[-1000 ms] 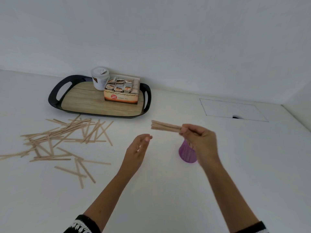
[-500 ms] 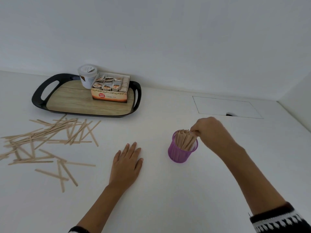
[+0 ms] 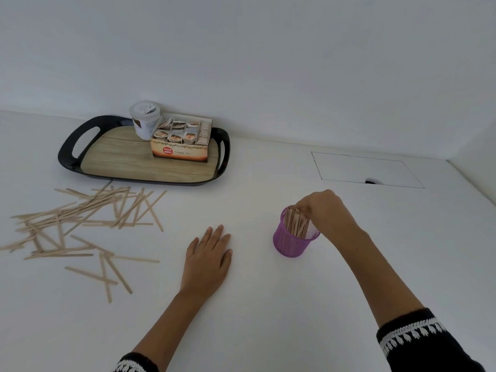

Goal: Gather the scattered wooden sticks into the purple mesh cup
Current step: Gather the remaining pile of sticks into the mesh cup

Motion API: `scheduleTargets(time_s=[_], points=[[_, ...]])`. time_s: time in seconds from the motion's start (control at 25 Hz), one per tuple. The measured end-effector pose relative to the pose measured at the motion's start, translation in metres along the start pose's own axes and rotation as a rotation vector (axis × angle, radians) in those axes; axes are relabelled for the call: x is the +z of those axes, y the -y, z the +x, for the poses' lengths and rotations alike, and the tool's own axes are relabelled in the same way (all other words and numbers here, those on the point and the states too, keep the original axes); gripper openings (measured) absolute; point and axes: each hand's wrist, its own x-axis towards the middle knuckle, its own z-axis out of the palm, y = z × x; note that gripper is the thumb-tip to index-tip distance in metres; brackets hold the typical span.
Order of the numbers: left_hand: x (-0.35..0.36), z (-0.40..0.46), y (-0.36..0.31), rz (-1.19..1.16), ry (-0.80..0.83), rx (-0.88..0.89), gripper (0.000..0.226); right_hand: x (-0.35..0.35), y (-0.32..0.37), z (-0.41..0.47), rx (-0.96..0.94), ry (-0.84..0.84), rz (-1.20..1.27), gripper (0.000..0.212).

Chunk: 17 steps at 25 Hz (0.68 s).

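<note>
There is one purple mesh cup (image 3: 294,238) standing upright on the white table (image 3: 268,304), and a bunch of wooden sticks in the cup (image 3: 296,224) stands up inside it, too many and too close to count. The right hand (image 3: 323,209) is at the far rim of the cup with its fingers curled over the stick tops — whether it pinches any of them I cannot tell. The left hand (image 3: 208,260) lies flat on the table with straight fingers and holds nothing. It sits between the cup and the scattered wooden sticks (image 3: 88,224).

Those loose sticks lie in one messy pile at the left, crossing each other, several dozen or so. Some reach the left edge of the view.

One black tray (image 3: 68,149) with a wood-look floor sits at the back by the wall, just behind the pile. On it are one white tub (image 3: 145,120) and one tea box (image 3: 179,142) — touching side by side. A flat hatch (image 3: 367,170) is set into the table at the back right. There is bare table between the pile and the cup, apart from the left hand.
</note>
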Motion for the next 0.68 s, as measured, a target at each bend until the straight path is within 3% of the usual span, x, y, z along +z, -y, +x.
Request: scheduleTargets(time_s=[0.12,0.28,0.4,0.56,0.68], points=[[0.000,0.001,0.002,-0.013,0.025,0.012,0.057,-0.006,-0.005,-0.006,0.147,-0.240,0.199,0.023],[-0.004,-0.001,0.007,-0.063,0.084,0.079,0.067,0.001,0.006,-0.014,0.134,-0.496,0.285,0.020],[-0.014,-0.006,0.018,-0.148,0.127,0.158,0.072,0.022,0.045,-0.018,0.111,-0.490,0.356,0.016],[-0.032,-0.020,0.046,-0.258,0.195,0.247,0.059,0.071,0.118,-0.022,-0.051,-0.409,0.429,0.014],[-0.051,-0.037,0.082,-0.225,0.081,0.333,0.042,0.104,0.180,-0.025,-0.092,-0.295,0.512,0.030]])
